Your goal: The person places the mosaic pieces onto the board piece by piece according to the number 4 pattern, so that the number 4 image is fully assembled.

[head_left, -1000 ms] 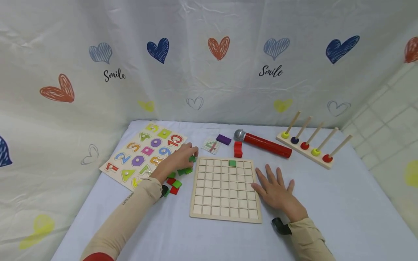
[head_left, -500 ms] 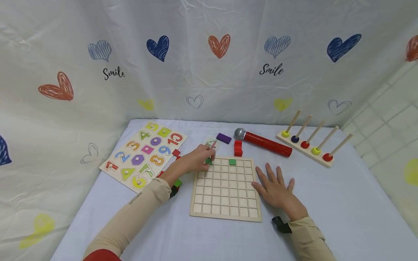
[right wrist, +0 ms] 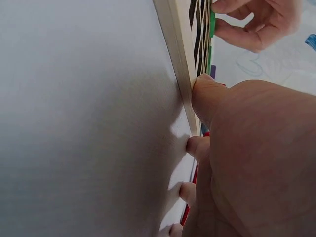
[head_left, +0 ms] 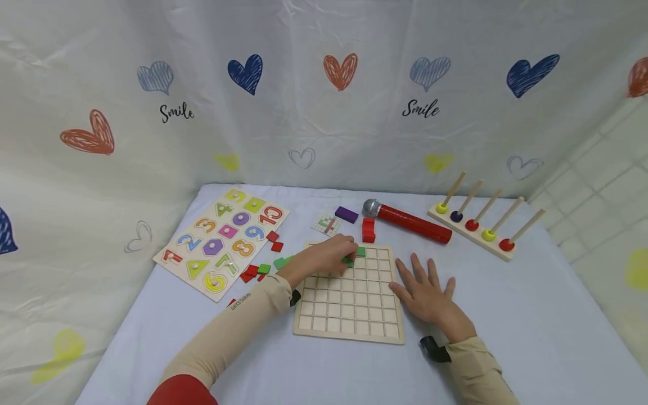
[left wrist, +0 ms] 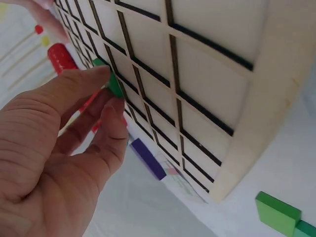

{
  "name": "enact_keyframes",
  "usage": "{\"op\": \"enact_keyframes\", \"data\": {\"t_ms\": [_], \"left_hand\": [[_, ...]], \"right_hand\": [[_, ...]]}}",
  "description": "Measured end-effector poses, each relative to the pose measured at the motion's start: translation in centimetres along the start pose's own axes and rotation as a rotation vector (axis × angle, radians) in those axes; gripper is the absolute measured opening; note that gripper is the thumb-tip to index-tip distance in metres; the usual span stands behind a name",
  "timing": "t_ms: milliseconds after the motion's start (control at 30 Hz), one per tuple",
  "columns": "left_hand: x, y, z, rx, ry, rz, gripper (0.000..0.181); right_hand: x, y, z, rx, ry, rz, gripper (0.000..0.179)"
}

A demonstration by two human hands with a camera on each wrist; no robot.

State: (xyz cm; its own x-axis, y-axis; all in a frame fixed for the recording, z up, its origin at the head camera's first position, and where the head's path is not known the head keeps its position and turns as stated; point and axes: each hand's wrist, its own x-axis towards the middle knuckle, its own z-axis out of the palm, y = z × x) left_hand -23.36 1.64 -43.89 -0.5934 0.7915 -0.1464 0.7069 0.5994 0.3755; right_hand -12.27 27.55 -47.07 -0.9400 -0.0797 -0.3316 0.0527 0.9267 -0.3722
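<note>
My left hand [head_left: 331,256] is over the upper part of a wooden grid board [head_left: 349,333]. Its thumb and fingers pinch a small green square tile [left wrist: 116,86], held against the grid just left of and below another green tile [head_left: 361,251] in the top row. To the right, my right hand [head_left: 430,298] lies on the table with fingers spread. In the right wrist view its thumb [right wrist: 207,94] touches the board's edge.
Loose red tiles [head_left: 273,236] and green tiles [head_left: 264,269] lie left of the grid, beside a number puzzle board [head_left: 177,270]. Behind are a pattern card [head_left: 326,223], purple block [head_left: 346,214], red block [head_left: 368,230], red microphone [head_left: 412,223] and peg stand [head_left: 506,255].
My left hand has moved right from the loose tiles, across the board's top left, to the upper middle with a green tile. The right hand has stayed in place.
</note>
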Motion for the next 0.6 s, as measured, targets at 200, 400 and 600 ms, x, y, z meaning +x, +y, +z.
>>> {"op": "enact_keyframes", "data": {"t_ms": [200,400,600], "left_hand": [[-0.16,0.55,-0.25,0.037,0.039,-0.049,0.01],[-0.28,0.24,0.23,0.026,0.103,-0.116,0.006],[-0.77,0.22,0.69,0.021,0.08,-0.087,0.015]], "right_hand": [[0.27,-0.67,-0.25,-0.021,-0.013,-0.006,0.087],[0.89,-0.79,0.01,-0.02,-0.006,-0.018,0.087],[0.56,-0.28,0.17,-0.019,-0.016,-0.004,0.088]]}}
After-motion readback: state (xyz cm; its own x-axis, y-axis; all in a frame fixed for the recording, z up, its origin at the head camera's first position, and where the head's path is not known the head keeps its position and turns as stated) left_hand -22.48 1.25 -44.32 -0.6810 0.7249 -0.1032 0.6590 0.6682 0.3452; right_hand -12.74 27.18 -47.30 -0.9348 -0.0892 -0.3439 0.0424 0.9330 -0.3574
